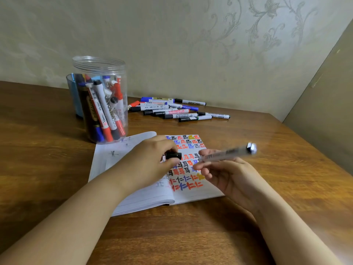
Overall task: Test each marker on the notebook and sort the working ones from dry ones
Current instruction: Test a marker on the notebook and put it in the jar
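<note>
One notebook (152, 180), one clear jar (101, 100) beside it — roughly eleven loose markers (177, 109) behind — one in hand (227, 153).

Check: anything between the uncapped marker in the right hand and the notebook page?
Nothing visible. The right hand holds the marker just above the open notebook; the left hand, gripping the black cap, sits beside it, not under.

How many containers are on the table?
2. A clear plastic jar of markers stands at the far left corner of the notebook. A blue-tinted cup stands behind the jar, on its left, partly hidden by it.
</note>
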Action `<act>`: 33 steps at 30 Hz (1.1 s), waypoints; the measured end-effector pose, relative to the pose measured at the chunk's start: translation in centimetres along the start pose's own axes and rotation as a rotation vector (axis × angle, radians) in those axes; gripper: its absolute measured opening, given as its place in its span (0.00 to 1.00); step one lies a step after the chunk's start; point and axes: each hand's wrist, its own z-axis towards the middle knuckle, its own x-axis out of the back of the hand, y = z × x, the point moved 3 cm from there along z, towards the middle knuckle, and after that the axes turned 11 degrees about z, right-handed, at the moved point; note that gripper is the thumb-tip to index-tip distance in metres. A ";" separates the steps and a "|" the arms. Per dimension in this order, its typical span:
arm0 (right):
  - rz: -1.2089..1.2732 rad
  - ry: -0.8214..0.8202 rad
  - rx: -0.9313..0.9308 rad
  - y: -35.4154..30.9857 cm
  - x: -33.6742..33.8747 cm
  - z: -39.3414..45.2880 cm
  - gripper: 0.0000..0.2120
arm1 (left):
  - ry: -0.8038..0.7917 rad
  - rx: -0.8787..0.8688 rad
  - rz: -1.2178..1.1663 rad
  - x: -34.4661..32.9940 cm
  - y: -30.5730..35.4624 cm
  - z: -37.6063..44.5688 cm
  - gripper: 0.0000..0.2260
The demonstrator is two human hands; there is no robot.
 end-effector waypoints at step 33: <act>-1.024 0.189 0.328 0.4 1.5 -0.1 0.14 | -0.080 -0.099 0.063 -1.7 0.8 -0.5 0.09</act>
